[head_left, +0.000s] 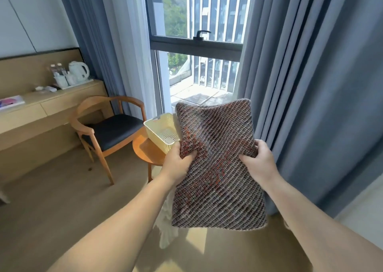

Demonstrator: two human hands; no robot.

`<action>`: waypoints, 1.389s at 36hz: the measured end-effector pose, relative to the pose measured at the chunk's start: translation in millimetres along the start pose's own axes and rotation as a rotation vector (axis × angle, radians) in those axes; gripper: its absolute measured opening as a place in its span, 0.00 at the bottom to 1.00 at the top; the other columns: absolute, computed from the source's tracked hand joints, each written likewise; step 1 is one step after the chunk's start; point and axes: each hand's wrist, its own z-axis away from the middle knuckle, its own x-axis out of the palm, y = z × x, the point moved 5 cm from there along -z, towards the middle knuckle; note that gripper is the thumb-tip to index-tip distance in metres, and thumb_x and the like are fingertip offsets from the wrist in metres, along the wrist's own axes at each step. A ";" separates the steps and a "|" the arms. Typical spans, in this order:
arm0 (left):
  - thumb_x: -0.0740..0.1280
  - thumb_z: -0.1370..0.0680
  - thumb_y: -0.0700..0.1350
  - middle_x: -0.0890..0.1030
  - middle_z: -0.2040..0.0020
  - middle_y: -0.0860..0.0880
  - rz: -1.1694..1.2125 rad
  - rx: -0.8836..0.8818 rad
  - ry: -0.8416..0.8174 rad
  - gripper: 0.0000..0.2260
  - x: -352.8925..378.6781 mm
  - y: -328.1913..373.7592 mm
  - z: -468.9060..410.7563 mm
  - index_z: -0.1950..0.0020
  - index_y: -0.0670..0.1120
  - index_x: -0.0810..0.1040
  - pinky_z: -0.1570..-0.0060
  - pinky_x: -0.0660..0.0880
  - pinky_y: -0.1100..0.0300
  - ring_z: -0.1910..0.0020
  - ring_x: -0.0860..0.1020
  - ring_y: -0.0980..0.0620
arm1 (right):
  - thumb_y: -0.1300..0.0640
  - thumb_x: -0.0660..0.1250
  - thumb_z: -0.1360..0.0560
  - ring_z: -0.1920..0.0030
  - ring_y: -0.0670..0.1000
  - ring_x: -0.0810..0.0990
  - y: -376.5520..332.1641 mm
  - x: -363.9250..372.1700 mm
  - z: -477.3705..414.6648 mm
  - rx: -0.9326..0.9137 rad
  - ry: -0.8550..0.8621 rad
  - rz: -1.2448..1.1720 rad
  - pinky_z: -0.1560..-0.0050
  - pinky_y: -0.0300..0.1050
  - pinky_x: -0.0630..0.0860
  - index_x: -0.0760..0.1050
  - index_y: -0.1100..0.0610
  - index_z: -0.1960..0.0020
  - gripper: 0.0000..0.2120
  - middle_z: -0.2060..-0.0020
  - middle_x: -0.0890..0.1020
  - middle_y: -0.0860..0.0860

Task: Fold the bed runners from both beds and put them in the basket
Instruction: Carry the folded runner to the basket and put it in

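A folded bed runner (pixel 217 159), woven grey-brown with orange flecks, hangs flat in the air in front of me. My left hand (pixel 178 161) grips its left edge and my right hand (pixel 259 159) grips its right edge. White fringe (pixel 165 226) dangles below its lower left corner. A cream perforated basket (pixel 159 128) stands on a small round wooden table (pixel 145 149), just left of and behind the runner, which covers the basket's right side. The basket's visible part holds nothing.
A wooden chair with a dark seat (pixel 109 130) stands left of the round table. A long wooden desk (pixel 51 103) with a kettle and cups runs along the left wall. Grey curtains (pixel 310 85) flank a tall window (pixel 196 43) ahead.
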 end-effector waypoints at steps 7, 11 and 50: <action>0.70 0.25 0.51 0.80 0.44 0.55 0.057 -0.053 -0.013 0.15 -2.9 -37.2 -112.9 0.40 0.54 0.72 0.40 0.74 0.53 0.45 0.79 0.55 | 0.62 0.69 0.25 0.54 0.49 0.81 13.9 47.8 -114.9 0.012 -0.038 0.037 0.59 0.47 0.79 0.69 0.53 0.39 0.17 0.53 0.80 0.49; 0.70 0.24 0.51 0.80 0.45 0.55 0.014 -0.058 0.016 0.14 -16.6 -55.0 -192.6 0.41 0.54 0.72 0.40 0.73 0.51 0.46 0.78 0.54 | 0.63 0.68 0.26 0.59 0.49 0.81 9.3 83.0 -187.2 0.002 -0.029 0.066 0.62 0.48 0.80 0.69 0.54 0.42 0.15 0.57 0.81 0.50; 0.66 0.22 0.47 0.77 0.44 0.53 -0.014 -0.524 0.320 0.11 -58.2 -271.1 -671.1 0.40 0.50 0.69 0.48 0.68 0.59 0.45 0.75 0.53 | 0.63 0.70 0.29 0.61 0.51 0.81 97.0 379.5 -720.1 0.144 -0.366 0.231 0.57 0.50 0.80 0.69 0.54 0.41 0.19 0.55 0.82 0.53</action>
